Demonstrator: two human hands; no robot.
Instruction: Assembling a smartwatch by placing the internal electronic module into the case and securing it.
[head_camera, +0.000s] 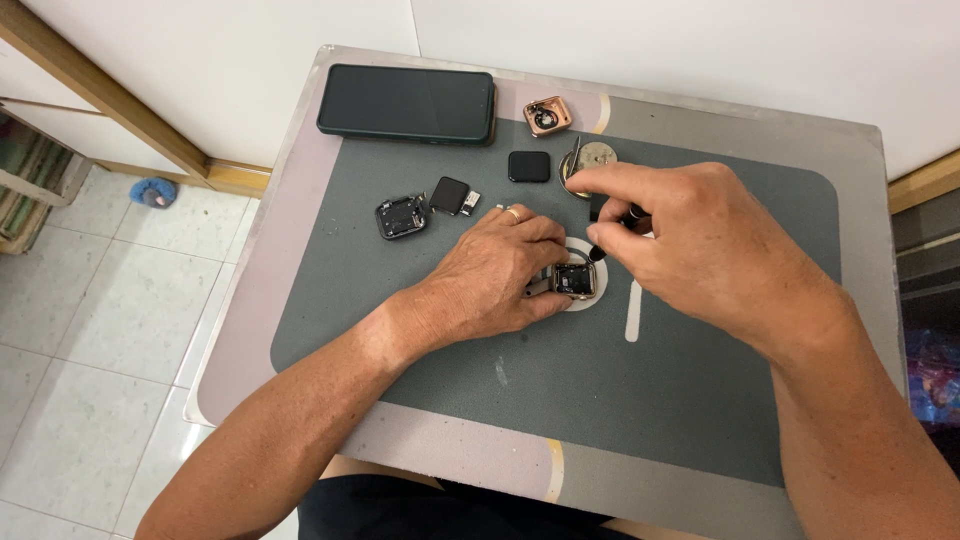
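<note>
Pinched, thumb and forefinger of the right hand (700, 235), around a slim black tool (612, 236), tip angled down toward an open silver watch case (575, 280); other fingers loosely curled. Closed around that same case from the left, fingers of the left hand (490, 280), ring on one finger, steadying the case on the white circle mark of the grey work mat (600, 400), roughly mid-mat.

Judged from the layout: well into disassembly. Case already opened, dark insides exposed, screen off. Whether the tool tip actually touches anything inside: too small to tell.

Farther out, well apart from the hands, more parts already separated: a black watch body (401, 216) with its innards showing at upper left, a small black screen (450, 195) tilted just beside it with a small part at its edge, a second black square screen (529, 166) lying flat, a rose-gold watch case (547, 116) opened near the back edge, and a round metallic disc (593, 157) partly behind the right forefinger. Along the far edge, a dark phone (406, 103), face up, screen off.

No packages or labels in sight; only markings on the mat: a white circle, a white bar to the right of the case, pale yellow stripes at front and back borders.
</note>
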